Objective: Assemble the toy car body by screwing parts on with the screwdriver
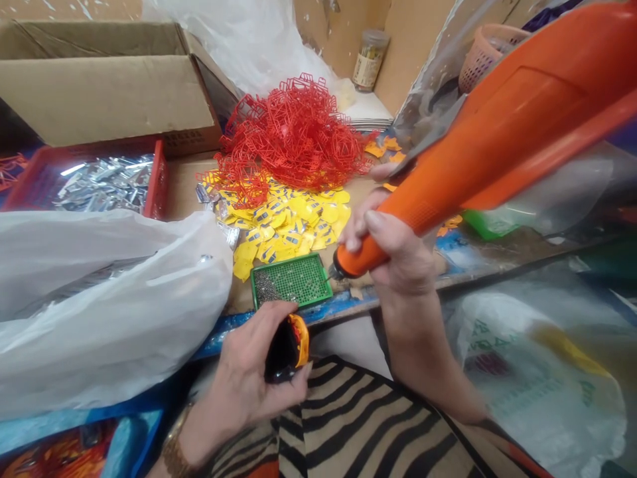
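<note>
Slanting across the right of the view, the orange power screwdriver [502, 126] has its long axis running from the upper right, close to the camera, down to the lower left, where its metal tip [332, 271] points at the right edge of a small green tray [293, 279] on the bench. The right hand [393, 245] is wrapped closed around the narrow nose of the tool, fingers curled over the top, thumb beneath. Lower down, in front of the blue bench edge [348, 302] and above a zebra-striped lap, the left hand [253, 378] holds a small black and orange piece [288, 348], fingers bent around it from behind and thumb across its near side, the piece standing roughly upright. Behind the tray lies a spread of yellow parts [293, 222], and past them a tangled heap of red plastic frames [293, 129]. A white plastic bag [99, 299] bulges at the left, near a red basket [156, 186] of silvery bits and a cardboard box [99, 86].
</note>
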The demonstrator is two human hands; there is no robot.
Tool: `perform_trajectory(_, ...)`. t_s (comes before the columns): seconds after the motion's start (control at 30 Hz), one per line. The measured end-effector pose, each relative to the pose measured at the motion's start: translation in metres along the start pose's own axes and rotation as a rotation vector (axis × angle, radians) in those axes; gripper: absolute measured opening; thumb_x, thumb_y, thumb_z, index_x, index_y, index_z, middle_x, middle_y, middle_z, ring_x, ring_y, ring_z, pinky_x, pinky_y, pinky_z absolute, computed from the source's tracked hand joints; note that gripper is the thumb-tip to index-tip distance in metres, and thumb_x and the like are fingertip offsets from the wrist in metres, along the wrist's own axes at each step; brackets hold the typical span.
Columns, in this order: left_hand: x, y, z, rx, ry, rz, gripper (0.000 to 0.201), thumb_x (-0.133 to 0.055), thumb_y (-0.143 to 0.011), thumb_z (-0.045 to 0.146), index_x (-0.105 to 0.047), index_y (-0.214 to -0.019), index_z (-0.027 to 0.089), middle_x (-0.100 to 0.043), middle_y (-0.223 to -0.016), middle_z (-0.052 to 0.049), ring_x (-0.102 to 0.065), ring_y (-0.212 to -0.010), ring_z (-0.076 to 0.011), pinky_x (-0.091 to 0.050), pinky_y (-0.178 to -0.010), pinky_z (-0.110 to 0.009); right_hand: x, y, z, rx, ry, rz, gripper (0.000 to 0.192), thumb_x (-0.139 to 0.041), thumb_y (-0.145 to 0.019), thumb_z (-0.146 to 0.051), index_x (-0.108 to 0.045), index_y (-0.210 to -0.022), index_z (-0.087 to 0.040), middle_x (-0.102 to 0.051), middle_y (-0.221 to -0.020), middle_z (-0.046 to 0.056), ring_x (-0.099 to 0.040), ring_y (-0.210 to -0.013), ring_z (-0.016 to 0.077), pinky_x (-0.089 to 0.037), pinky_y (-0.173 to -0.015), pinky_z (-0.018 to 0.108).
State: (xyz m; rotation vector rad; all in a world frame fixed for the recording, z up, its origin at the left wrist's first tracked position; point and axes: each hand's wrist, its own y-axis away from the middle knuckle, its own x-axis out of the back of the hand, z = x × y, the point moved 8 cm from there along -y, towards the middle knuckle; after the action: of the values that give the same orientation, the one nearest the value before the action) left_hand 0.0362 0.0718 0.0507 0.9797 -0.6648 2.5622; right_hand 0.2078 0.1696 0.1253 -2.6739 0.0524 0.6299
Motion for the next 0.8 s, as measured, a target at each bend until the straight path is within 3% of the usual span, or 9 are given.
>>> perform_trajectory(0.17, -0.001, -0.001, 0.003, -0.015, 0.039, -0.010, 0.060, -0.069, -0.069, 0.019, -0.045, -0.125, 0.016, -0.060, -0.106, -0.009, -0.063, -0.088, -0.0208, -0.052, -0.073, -0.029, 0.001, 0.001, -0.002, 0.013, -0.005, -0.011, 0.038, -0.083, -0.066, -0.026, -0.062, -0.099, -0.027, -0.060, -0.060, -0.007, -0.055, -0.045, 0.0124, -0.047, -0.049, 0.029)
perform_trajectory(0.37, 0.002, 0.004, -0.011, 0.112, 0.174, -0.033, 0.057, -0.068, -0.071, 0.024, -0.048, -0.124, 0.022, -0.061, -0.107, -0.008, -0.063, -0.089, -0.0230, -0.052, -0.076, -0.034, -0.001, 0.001, -0.001, 0.008, -0.020, -0.002, 0.037, -0.082, -0.066, -0.025, -0.062, -0.097, -0.026, -0.060, -0.058, -0.007, -0.054, -0.043, 0.0122, -0.047, -0.046, 0.028)
perform_trajectory(0.47, 0.005, 0.006, -0.026, 0.218, 0.431, -0.023, 0.051, -0.066, -0.075, 0.030, -0.051, -0.122, 0.023, -0.060, -0.108, -0.008, -0.062, -0.088, -0.0235, -0.051, -0.077, -0.036, -0.010, 0.003, -0.005, -0.014, -0.105, -0.024, 0.037, -0.080, -0.068, -0.023, -0.060, -0.099, -0.025, -0.059, -0.060, -0.007, -0.055, -0.044, 0.0110, -0.048, -0.046, 0.026)
perform_trajectory(0.57, -0.003, 0.011, -0.039, 0.350, 0.870, -0.037, 0.052, -0.064, -0.074, 0.045, -0.053, -0.120, 0.023, -0.058, -0.106, -0.008, -0.061, -0.079, -0.0222, -0.052, -0.068, -0.036, -0.027, 0.005, -0.015, -0.027, -0.168, -0.046, 0.041, -0.080, -0.068, -0.024, -0.058, -0.103, -0.027, -0.057, -0.061, -0.008, -0.053, -0.043, 0.0093, -0.051, -0.048, 0.025)
perform_trajectory(0.67, -0.013, 0.019, -0.049, 0.496, 1.225, 0.045, 0.060, -0.063, -0.068, 0.052, -0.053, -0.119, 0.022, -0.058, -0.107, -0.009, -0.060, -0.072, -0.0219, -0.053, -0.062, -0.037, -0.041, 0.007, -0.023, -0.052, -0.215, -0.022, 0.040, -0.079, -0.070, -0.031, -0.058, -0.104, -0.028, -0.054, -0.060, -0.009, -0.051, -0.042, 0.0086, -0.050, -0.047, 0.025)
perform_trajectory(0.8, -0.026, 0.028, -0.055, 0.593, 1.293, 0.096, 0.068, -0.055, -0.064, 0.059, -0.050, -0.120, 0.021, -0.063, -0.100, -0.013, -0.061, -0.066, -0.0253, -0.055, -0.059, -0.044, -0.058, 0.009, -0.017, -0.140, -0.260, -0.059, 0.036, -0.079, -0.070, -0.032, -0.058, -0.098, -0.026, -0.055, -0.059, -0.009, -0.051, -0.042, 0.0095, -0.052, -0.048, 0.027)
